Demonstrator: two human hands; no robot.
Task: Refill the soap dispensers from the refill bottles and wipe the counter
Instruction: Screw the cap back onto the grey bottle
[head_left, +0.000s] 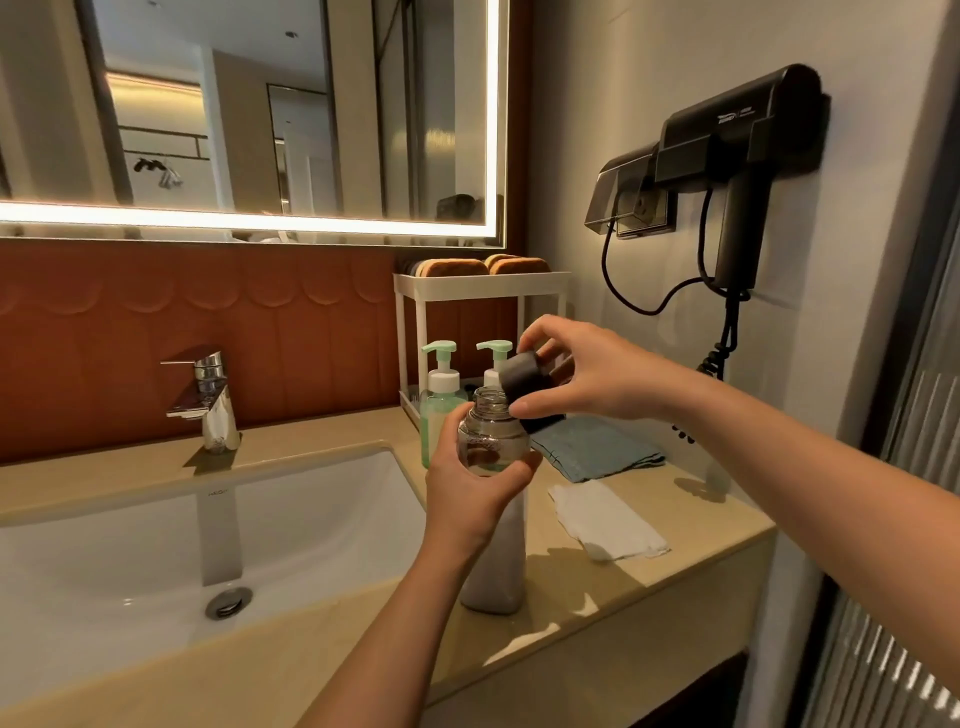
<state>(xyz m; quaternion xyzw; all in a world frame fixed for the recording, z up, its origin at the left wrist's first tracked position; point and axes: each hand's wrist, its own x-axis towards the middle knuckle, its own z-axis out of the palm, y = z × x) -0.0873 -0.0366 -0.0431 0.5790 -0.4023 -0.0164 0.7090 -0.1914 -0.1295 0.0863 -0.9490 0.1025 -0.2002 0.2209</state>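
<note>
Left hand (467, 499): bottle (491, 436) gripped.
Right hand (587, 374): cap (522, 379) pinched beside bottle neck.
Counter (675, 597): cloth (597, 449) laid near right edge; sink (311, 519) set left.

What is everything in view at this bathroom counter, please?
bottle: 1, clear above, whitish below, open, on the counter
cap: 1, black, just above the bottle's neck
pump dispensers: 2, green, under the rack
rack: 1, white, counter's back corner
pads: 2, brown, on the rack
cloth: 1, blue, folded, right of the bottle
paper towel: 1, white, before the cloth
faucet: 1, chrome, behind the sink
sink: 1, white, left
counter: 1, beige
mirror: 1, lit rim, above
hair dryer: 1, black, right wall
socket: 1, dark cover, beside the dryer
left hand: 1, grips the bottle
right hand: 1, pinches the cap
</note>
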